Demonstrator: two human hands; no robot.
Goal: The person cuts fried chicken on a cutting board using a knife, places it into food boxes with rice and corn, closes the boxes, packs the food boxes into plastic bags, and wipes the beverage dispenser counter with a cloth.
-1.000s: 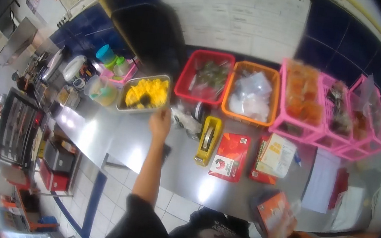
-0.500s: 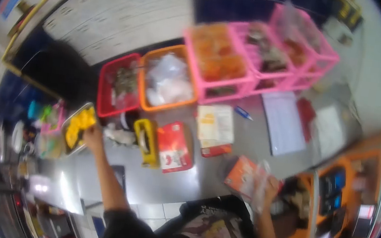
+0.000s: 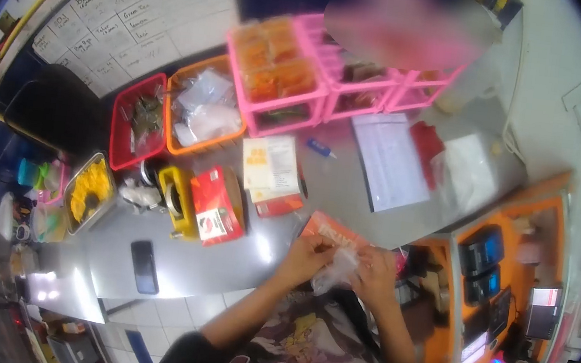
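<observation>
Both hands are together near the table's front edge, in front of my chest. My left hand [image 3: 305, 257] pinches the left side of a clear plastic bag [image 3: 339, 269]. Fingers of my right hand [image 3: 375, 273] are closed on the bag's other side. Just behind the hands lies an orange-red packet [image 3: 328, 228], partly hidden by them. A red box [image 3: 218, 205] and a cream card [image 3: 268, 168] on another red box are farther left. The tray of yellow food [image 3: 91, 193] stands at the far left, away from both hands.
Along the wall stand a red basket [image 3: 116, 132], an orange basket [image 3: 216, 145] and pink baskets [image 3: 261, 121]. A yellow tape dispenser [image 3: 184, 218] and a phone [image 3: 144, 265] lie left. Papers [image 3: 390, 165] and a blue marker [image 3: 320, 147] lie beyond the hands; orange shelving [image 3: 464, 275] is right.
My left hand has left the yellow food tray and come right to the plastic bag, meeting my right hand. The view has swung to the right. The phone now shows fully.
</observation>
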